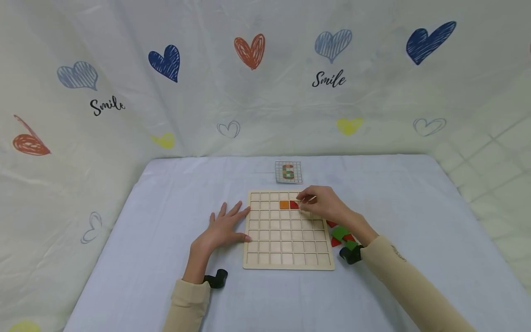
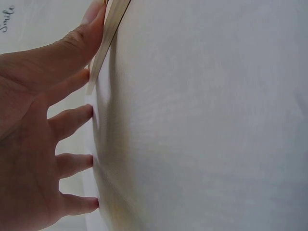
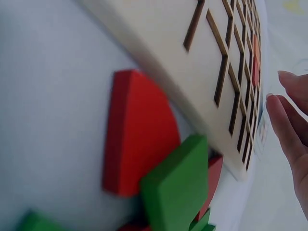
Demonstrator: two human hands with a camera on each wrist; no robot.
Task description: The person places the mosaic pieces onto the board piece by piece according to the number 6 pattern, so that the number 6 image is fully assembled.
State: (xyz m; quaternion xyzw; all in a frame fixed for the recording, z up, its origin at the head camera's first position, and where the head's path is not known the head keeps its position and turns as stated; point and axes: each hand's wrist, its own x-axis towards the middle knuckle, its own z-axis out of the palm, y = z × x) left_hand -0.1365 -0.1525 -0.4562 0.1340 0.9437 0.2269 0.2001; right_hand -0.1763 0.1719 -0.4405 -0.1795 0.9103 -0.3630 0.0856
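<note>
A wooden grid board [image 1: 286, 246] lies on the table. In its second row from the far side sit an orange square piece [image 1: 284, 204] and, beside it on the right, a red piece [image 1: 293, 204]. My right hand [image 1: 325, 203] is over the board's far right part, fingertips close to the red piece. In the right wrist view its thumb and finger stand slightly apart, and no piece shows between them. With fingers spread, my left hand [image 1: 221, 230] rests at the board's left edge, its thumb [image 2: 91, 29] touching the wooden side.
Loose red [image 3: 139, 130] and green [image 3: 178, 183] pieces lie along the board's right edge, partly under the right forearm. Beyond the board lies a small grid card [image 1: 288, 172] with a coloured figure 6. A heart-printed sheet [image 1: 286, 101] hangs behind the table.
</note>
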